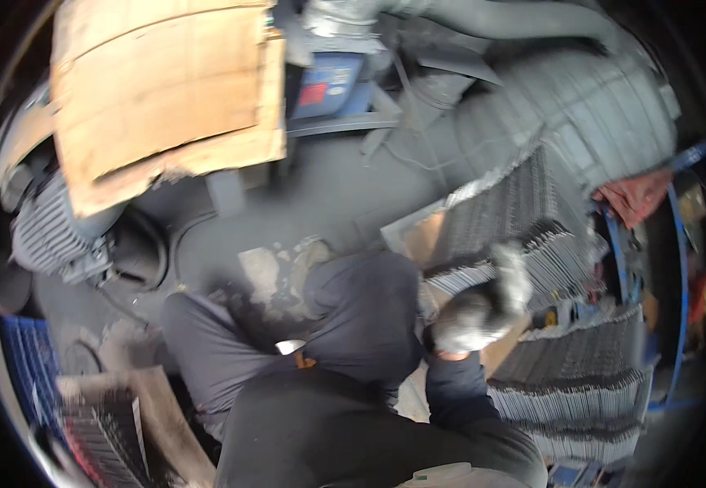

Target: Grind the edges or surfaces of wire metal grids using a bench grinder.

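Note:
My right hand [483, 313], in a grey glove, reaches out to the right of my knee. It is at the near edge of a box of thin dark grey plates [495, 215] packed upright in rows. Motion smears the fingers, so whether they touch or grip a plate cannot be made out. Closer to me on the right stands another batch of similar plates [568, 382], also in tight rows. My left hand does not show. A small white patch [290, 346] is visible at my lap, its kind unclear.
A large cardboard sheet [166, 89] covers something at the upper left, beside a finned motor [56, 228]. Grey ducting [524, 20] and a big grey drum-like body [581, 114] stand at the back right. Blue shelving [678, 285] borders the right; an open carton [157, 407] sits lower left.

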`<action>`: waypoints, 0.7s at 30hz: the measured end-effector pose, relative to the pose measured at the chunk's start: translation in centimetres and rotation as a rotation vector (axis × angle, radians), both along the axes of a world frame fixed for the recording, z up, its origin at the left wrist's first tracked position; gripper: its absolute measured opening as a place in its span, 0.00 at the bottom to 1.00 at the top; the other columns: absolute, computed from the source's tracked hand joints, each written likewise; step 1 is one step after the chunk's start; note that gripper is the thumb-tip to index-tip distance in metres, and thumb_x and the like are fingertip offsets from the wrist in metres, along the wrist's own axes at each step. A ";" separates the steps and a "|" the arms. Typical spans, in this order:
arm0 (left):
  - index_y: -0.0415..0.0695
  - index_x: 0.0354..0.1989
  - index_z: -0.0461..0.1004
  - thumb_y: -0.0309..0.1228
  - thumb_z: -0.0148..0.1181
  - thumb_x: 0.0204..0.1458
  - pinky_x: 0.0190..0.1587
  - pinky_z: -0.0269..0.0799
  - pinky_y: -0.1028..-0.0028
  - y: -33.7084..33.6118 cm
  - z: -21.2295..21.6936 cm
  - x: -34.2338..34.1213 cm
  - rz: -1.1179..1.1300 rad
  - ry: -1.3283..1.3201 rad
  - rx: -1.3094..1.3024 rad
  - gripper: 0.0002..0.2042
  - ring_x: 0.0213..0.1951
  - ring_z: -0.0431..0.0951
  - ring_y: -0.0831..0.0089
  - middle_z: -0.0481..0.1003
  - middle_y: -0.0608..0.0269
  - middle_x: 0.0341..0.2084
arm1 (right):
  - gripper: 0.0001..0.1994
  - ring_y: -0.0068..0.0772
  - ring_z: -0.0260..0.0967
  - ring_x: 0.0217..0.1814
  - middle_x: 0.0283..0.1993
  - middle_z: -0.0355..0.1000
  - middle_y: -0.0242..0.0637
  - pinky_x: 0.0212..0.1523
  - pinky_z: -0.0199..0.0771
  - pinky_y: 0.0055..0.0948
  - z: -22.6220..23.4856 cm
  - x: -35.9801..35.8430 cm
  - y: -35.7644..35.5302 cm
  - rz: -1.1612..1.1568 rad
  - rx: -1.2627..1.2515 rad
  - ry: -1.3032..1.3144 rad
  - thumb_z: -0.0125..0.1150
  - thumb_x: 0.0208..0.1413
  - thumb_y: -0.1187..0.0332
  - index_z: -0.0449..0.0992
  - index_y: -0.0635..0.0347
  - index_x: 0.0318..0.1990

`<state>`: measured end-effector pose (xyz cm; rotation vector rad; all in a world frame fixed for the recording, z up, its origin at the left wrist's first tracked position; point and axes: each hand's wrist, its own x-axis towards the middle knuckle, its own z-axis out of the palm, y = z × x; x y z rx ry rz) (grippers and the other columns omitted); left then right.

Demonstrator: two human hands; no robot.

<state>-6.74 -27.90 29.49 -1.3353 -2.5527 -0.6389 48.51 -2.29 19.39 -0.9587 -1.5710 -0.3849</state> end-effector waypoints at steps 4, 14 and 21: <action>0.36 0.55 0.78 0.22 0.56 0.62 0.54 0.76 0.62 15.3 -2.1 9.7 -0.278 0.026 0.008 0.15 0.46 0.81 0.48 0.81 0.45 0.46 | 0.33 0.45 0.73 0.66 0.61 0.77 0.49 0.71 0.70 0.43 -2.0 -13.2 -0.2 0.360 -0.686 0.272 0.76 0.57 0.64 0.72 0.69 0.67; 0.38 0.64 0.72 0.31 0.79 0.50 0.66 0.70 0.59 21.0 -13.6 13.6 -0.334 -0.019 0.388 0.32 0.61 0.74 0.55 0.77 0.50 0.53 | 0.05 0.21 0.75 0.36 0.37 0.77 0.31 0.38 0.78 0.26 -10.7 -19.1 2.9 0.916 -1.403 0.939 0.65 0.67 0.78 0.77 0.58 0.46; 0.36 0.52 0.72 0.28 0.69 0.63 0.46 0.79 0.73 28.0 -27.5 14.5 -0.432 -1.672 0.048 0.15 0.45 0.81 0.75 0.81 0.59 0.43 | 0.07 0.19 0.76 0.42 0.44 0.80 0.28 0.44 0.81 0.26 -15.9 -12.3 9.2 0.707 -1.420 0.891 0.66 0.68 0.75 0.80 0.60 0.51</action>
